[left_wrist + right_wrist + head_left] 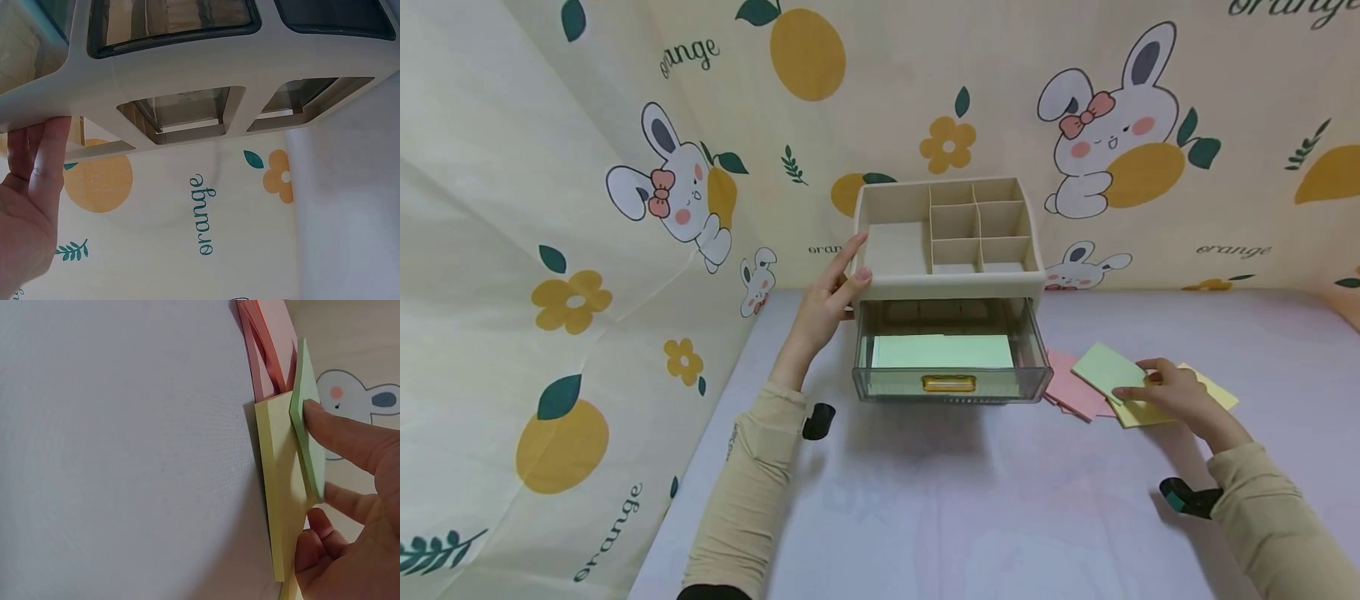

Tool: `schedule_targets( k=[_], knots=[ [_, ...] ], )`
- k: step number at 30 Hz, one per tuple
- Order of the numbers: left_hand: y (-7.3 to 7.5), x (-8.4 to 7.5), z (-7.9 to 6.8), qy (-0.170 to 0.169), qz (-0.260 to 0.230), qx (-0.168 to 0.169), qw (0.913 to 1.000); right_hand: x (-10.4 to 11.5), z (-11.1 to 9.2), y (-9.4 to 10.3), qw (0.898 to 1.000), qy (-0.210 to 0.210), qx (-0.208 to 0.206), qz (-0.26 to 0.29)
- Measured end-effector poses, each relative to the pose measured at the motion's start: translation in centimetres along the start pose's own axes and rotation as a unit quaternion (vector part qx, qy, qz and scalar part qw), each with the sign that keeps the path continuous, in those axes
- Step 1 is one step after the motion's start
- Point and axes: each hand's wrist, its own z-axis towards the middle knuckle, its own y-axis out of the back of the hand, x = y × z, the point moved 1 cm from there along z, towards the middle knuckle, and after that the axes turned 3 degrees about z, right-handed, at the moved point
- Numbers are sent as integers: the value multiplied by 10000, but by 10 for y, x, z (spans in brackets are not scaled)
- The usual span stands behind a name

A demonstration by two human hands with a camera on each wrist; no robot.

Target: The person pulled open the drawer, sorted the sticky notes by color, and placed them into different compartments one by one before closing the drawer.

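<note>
A white desktop organizer (pixel 951 286) stands at the back of the table, its clear drawer (pixel 917 385) pulled out with light green sticky notes (pixel 943 352) inside. My left hand (pixel 822 312) rests on the organizer's left side, thumb near the front top corner and index finger along the rim. In the left wrist view, straight fingers (pixel 49 165) touch the organizer's edge. At the right, my right hand (pixel 1180 396) pinches a light green sticky note pad (pixel 1105 369) between thumb and fingers. The pad is tilted over a yellow pad (pixel 284 481) in the right wrist view.
Pink sticky note pads (pixel 1075 387) lie just right of the drawer, partly under the green one. Small dividers split the organizer's top tray (pixel 898 246). A patterned cloth (pixel 887 125) with rabbits and oranges hangs behind and along the left.
</note>
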Motion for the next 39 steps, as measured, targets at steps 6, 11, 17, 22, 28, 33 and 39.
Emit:
schedule_targets(
  k=[6, 11, 17, 22, 28, 33, 39],
  knots=[
    [0, 0, 1, 75, -59, 57, 9999, 1, -6, 3, 9990, 62, -239, 386],
    [0, 1, 1, 112, -103, 80, 9999, -7, -9, 5, 9964, 232, -730, 350],
    [0, 1, 0, 34, -14, 42, 10000, -9, -14, 5, 9890, 333, -1375, 432],
    [1, 0, -1, -29, -11, 9, 10000, -4, -19, 7, 9822, 665, -1590, 754],
    [0, 0, -2, -20, 4, -1, 10000, -14, -10, 8, 9648, 986, -1651, 1794],
    [0, 1, 0, 13, 8, 22, 10000, -12, -8, 11, 9551, 976, -1938, 2018],
    [1, -2, -1, 51, -50, 57, 10000, 32, -37, 21, 9371, 1172, -2294, 2355]
  ],
)
